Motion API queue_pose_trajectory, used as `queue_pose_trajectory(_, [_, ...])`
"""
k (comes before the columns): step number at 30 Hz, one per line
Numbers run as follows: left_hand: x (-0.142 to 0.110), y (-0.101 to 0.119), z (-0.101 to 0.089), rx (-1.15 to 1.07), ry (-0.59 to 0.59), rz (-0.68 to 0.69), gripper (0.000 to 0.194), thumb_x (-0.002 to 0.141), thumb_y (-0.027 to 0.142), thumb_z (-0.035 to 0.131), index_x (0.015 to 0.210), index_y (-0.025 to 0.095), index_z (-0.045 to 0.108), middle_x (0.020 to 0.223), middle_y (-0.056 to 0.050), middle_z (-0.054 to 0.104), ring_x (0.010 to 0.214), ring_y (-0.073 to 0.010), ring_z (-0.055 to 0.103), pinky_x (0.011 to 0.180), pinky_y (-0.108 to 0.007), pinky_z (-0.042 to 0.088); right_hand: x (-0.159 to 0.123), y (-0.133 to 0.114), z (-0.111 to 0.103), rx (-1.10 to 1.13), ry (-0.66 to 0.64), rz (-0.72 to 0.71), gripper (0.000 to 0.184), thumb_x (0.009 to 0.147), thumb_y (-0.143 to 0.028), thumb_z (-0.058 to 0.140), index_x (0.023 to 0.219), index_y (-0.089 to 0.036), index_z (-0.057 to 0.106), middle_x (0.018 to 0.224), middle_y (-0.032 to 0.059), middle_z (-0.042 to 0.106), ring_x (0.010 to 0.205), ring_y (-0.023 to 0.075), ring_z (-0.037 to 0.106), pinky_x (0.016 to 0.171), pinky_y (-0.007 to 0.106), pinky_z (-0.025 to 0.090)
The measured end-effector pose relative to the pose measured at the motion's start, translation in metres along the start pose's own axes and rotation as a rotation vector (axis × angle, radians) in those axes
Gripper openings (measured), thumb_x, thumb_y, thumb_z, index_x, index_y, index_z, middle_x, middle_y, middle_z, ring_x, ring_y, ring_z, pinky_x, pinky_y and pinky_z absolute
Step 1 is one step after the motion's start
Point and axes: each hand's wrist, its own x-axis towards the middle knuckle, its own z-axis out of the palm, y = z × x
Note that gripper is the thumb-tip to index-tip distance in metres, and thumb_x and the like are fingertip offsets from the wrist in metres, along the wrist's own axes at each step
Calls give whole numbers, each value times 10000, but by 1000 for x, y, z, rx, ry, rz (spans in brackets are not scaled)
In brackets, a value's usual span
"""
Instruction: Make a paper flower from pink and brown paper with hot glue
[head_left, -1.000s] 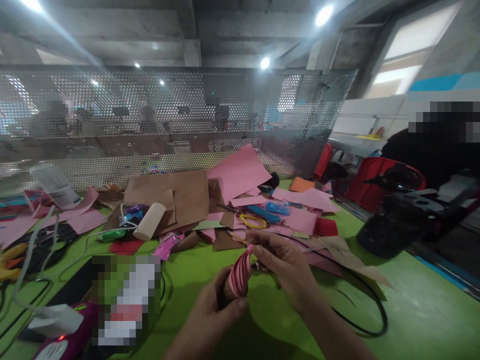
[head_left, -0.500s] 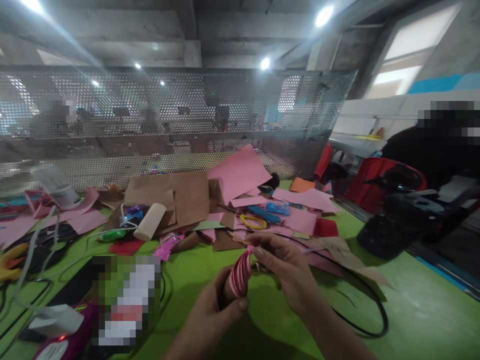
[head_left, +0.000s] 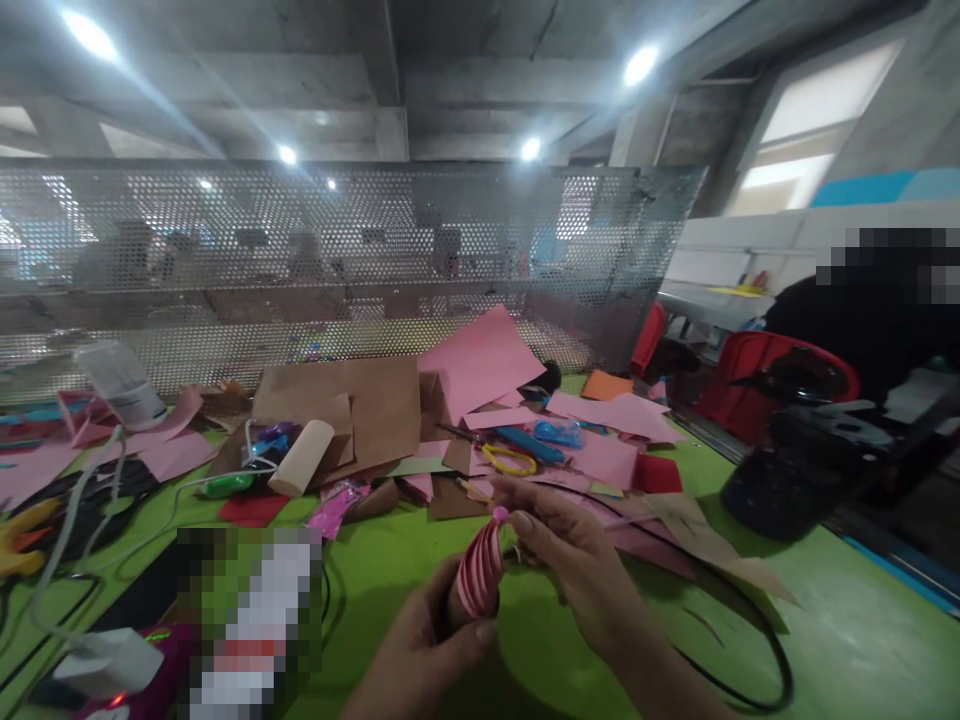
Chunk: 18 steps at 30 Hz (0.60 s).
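In the head view my left hand is closed around a small paper cone. Pink and red spiral stripes cover the cone, and its lower part is brown. A small pink ball sits at the tip, which points up and slightly right. My right hand is at that tip, its thumb against the ball's right side and its forefinger curled behind. The fingers partly hide the contact there. Beyond the hands lie yellow-handled scissors and a blue tool on pink paper scraps.
A green table carries brown card, pink sheets, a pale cardboard tube and a white charger with cables. A black cable loops at right. Behind stands a perforated metal screen. A person is at right.
The camera view has tilted up slightly, so the scene sits lower. My right fingers have eased off the tip, and the pink ball shows more fully. The left hand keeps its hold.
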Motion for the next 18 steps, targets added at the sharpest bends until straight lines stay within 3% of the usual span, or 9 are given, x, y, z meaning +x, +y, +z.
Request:
queue_pose_trajectory(3, [-1,4,1,-99,8,-12,588,632,391,855,1163,194,699,1146,-84,706,1074,-241,604,949,-309,432,-1,-1,0,65,-37,19,311,777,-421,765,1044,-265,730,1044,37,661,851,164,568,684,261,447])
queue_pose_trajectory(8, [-4,16,6,-156,-104,-135,574,593,447,867,1075,158,748,796,-45,645,665,-110,542,647,-216,428,-2,1,1,126,-74,14,184,762,-366,792,893,-246,744,899,0,626,746,113,513,652,221,404])
queue_pose_trajectory(11, [-5,19,6,-171,-111,-160,562,592,445,868,1064,162,755,815,-48,625,645,-95,519,626,-208,407,-2,0,1,144,-87,1,162,752,-352,803,841,-233,737,939,2,621,766,116,513,660,222,396])
queue_pose_trajectory(15, [-6,21,4,-160,-115,-151,566,604,445,863,1082,164,747,763,-30,594,604,-72,469,565,-184,343,-3,1,1,157,-98,35,263,779,-373,779,997,-236,723,952,22,631,783,131,513,694,242,405])
queue_pose_trajectory(18, [-6,22,4,-151,-109,-149,559,603,439,866,1073,161,748,744,-21,579,605,-72,464,576,-188,338,-3,3,2,178,-116,27,189,795,-341,770,928,-218,715,905,9,605,748,117,492,649,228,392])
